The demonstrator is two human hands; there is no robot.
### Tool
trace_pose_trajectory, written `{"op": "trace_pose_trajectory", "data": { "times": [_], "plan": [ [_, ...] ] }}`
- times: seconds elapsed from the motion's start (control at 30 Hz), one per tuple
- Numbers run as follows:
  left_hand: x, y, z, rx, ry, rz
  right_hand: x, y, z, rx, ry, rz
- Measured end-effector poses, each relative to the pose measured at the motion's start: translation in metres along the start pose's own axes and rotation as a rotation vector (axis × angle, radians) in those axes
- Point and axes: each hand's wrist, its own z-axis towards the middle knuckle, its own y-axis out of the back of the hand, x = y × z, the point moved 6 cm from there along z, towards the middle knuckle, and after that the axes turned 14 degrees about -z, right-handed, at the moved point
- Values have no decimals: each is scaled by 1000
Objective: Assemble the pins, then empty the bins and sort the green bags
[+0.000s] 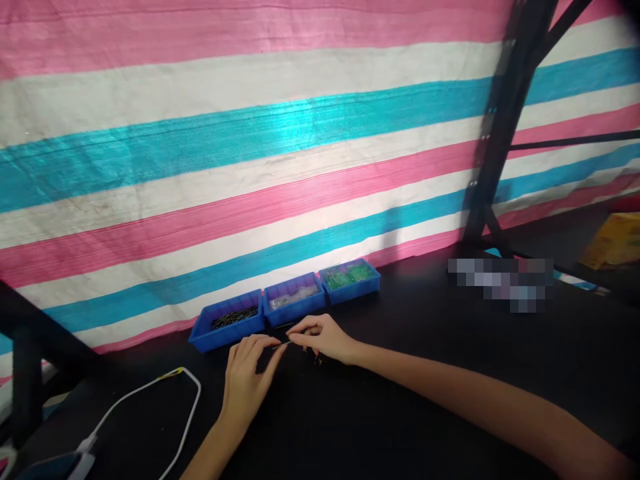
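Observation:
Between the thumb and forefinger of my left hand (247,373) is a thin metal rod (283,344), perhaps a screw. My right hand (323,339) is pinched at the rod's right end; whatever lies in its fingertips is too small to make out. Some small dark bits (318,361) show just below my right fingers. Behind the hands stand three blue bins in a row. Long dark screw-like pieces (235,318) fill part of the left bin (200,339). Clear plastic pieces (294,297) lie in the middle bin (296,313), and green pieces (350,273) in the right bin (354,292).
A white cable (196,407) loops over the black table (390,427) at left, by a dark device (50,467). Black metal posts (493,160) rise at both sides before a striped sheet (250,167). A yellow packet (615,240) lies far right, beyond a blurred patch.

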Motion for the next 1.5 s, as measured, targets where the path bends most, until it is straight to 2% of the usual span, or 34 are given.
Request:
{"op": "trace_pose_trajectory", "data": {
  "times": [0.47, 0.63, 0.83, 1.0, 1.13, 1.3, 1.5],
  "plan": [
    [1, -1, -5, -1, 95, -112, -1, -11, -1, 100, -13, -78],
    [2, -3, -3, 35, 107, -128, -1, -12, -2, 115, -32, -64],
    [-1, -5, -3, 69, 85, -136, 0, -6, 0, 27, -34, 27],
    [-2, -12, -5, 145, 63, -167, -1, -7, 0, 45, -38, -1],
    [3, -8, -3, 57, 106, -238, -3, -4, 0, 10, -42, -17],
    [14, -2, -2, -63, 251, -356, -3, -4, 0, 7, -75, -51],
    [61, 17, -16, -469, 582, -548, -4, -5, -1, 0, -108, -67]
  ]
}}
